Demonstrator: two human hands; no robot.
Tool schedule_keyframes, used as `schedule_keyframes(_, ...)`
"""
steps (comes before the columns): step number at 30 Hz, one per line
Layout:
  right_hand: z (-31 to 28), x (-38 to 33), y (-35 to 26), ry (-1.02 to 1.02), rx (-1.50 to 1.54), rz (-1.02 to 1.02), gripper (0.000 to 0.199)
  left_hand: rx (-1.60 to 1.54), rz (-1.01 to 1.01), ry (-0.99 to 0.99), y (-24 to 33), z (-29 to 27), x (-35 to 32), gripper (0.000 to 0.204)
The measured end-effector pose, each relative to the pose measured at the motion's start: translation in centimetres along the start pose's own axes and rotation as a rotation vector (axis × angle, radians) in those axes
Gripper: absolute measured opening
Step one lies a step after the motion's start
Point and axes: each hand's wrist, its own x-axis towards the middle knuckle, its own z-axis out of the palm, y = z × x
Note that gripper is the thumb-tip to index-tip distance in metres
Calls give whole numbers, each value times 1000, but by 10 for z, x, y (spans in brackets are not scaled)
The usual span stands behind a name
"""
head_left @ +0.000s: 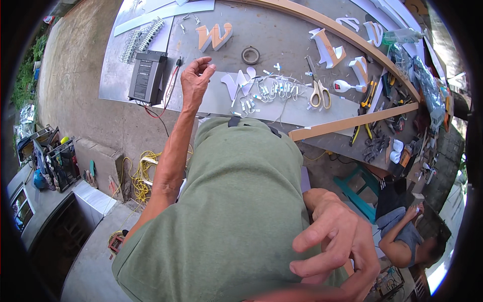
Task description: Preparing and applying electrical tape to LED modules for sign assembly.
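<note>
My left hand [196, 80] hovers over the near edge of the metal table [183, 38], fingers loosely bent and thumb apart, with nothing visible in it. Beside it, to the left, sits a dark grey power supply box [147, 78] with red and black leads. To its right lie a white letter-shaped piece [237, 83] and a tangled string of small white LED modules [276, 90]. Close to the camera, my right hand [342, 241] is raised in front of my green shirt [236, 201], its fingers apart and curved, holding nothing I can see.
Scissors [320, 94], a tape roll [250, 55], several tan-faced letters [214, 36] and pliers [370, 93] lie on the table. A brown strip [352, 121] crosses its right side. Another person [402, 231] sits at lower right near a green stool [358, 194]. Yellow cable [143, 173] coils on the ground.
</note>
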Motion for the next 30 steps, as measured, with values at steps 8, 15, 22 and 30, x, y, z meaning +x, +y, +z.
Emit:
schedule_keyframes(8, 22, 0, -1, 122, 39, -9, 26, 180, 20, -164, -8, -4, 0, 33)
schedule_keyframes(15, 13, -23, 17, -11, -365, 336, 13, 560, 273, -349, -27, 5, -3, 43)
schedule_keyframes(22, -68, -159, 117, 721, -1067, 1293, 17, 656, 420, -421, -33, 9, 14, 33)
schedule_keyframes(30, -106, -213, 190, 919, -1460, 1457, 32, 576, 381, -537, -36, 6, 32, 26)
